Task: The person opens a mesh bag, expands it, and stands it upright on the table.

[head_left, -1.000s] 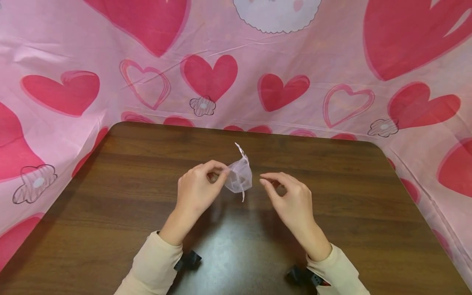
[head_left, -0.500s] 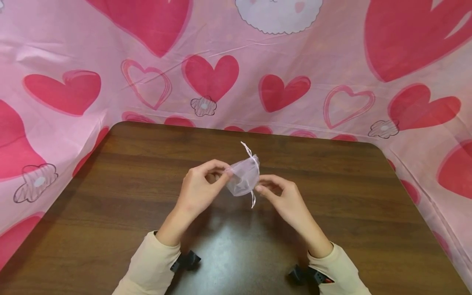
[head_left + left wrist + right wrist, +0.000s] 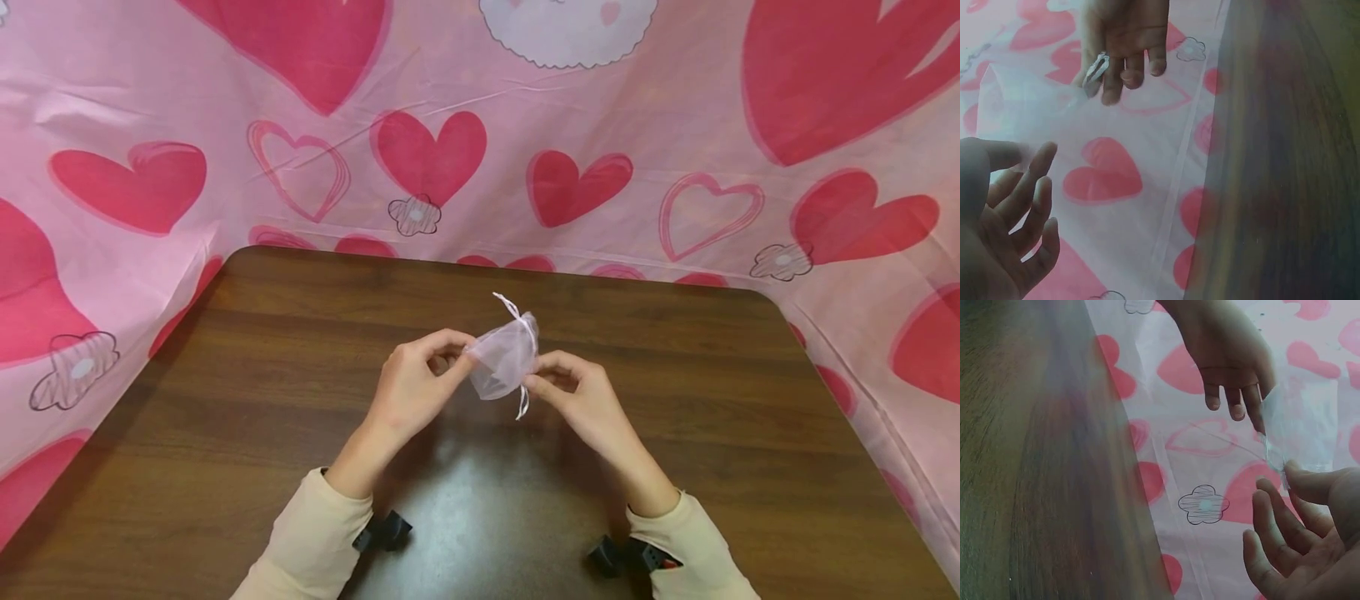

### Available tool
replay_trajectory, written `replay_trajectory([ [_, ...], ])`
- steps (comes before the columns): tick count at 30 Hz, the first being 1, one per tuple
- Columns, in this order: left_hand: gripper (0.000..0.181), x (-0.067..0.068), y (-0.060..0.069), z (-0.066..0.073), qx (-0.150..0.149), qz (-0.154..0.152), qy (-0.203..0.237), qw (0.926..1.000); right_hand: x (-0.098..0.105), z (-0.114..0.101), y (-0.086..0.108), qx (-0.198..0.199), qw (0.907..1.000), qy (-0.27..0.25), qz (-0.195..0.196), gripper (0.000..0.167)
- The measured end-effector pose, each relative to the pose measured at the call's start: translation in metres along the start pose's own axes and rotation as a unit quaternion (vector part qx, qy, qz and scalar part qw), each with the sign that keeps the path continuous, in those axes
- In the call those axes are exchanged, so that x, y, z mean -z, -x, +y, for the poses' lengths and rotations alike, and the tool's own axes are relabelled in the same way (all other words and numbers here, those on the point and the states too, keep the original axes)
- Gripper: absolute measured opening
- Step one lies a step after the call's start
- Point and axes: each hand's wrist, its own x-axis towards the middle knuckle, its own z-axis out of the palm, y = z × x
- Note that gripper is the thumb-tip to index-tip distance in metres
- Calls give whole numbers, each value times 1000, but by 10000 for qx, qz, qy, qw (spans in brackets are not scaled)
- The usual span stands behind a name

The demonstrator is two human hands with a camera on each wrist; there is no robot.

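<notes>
A small sheer white drawstring pouch (image 3: 501, 360) is held up between both hands over the table. At its bottom edge, my left hand (image 3: 416, 379) pinches a corner between thumb and forefinger. My right hand (image 3: 581, 392) pinches the gathered mouth side, close to the lower white cord loop. Another cord loop (image 3: 510, 305) sticks out at the far side of the mouth. In the left wrist view the pouch (image 3: 1019, 103) looks translucent and stretched between the hands. The right wrist view shows the pouch (image 3: 1304, 425) with no contents that I can make out.
Beneath the hands lies a dark wood-grain table (image 3: 262, 400) with rounded far corners. A pink cloth (image 3: 510, 125) printed with red hearts hangs behind it and along both sides. Each sleeved wrist carries a small black camera (image 3: 393, 531).
My right hand, apart from the pouch at first, has come in from the right and pinched its mouth side. The pouch and left hand have shifted slightly right.
</notes>
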Motion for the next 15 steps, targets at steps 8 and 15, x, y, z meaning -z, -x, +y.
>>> replay_trajectory([
  [8, 14, 4, -4, -10, 266, 85, -141, 9995, 4, -1, -2, 93, 9986, -26, 521, 11],
  [15, 13, 2, -9, -23, 451, 11, -257, 9987, 6, 1, -2, 294, 9957, 550, 686, 8],
])
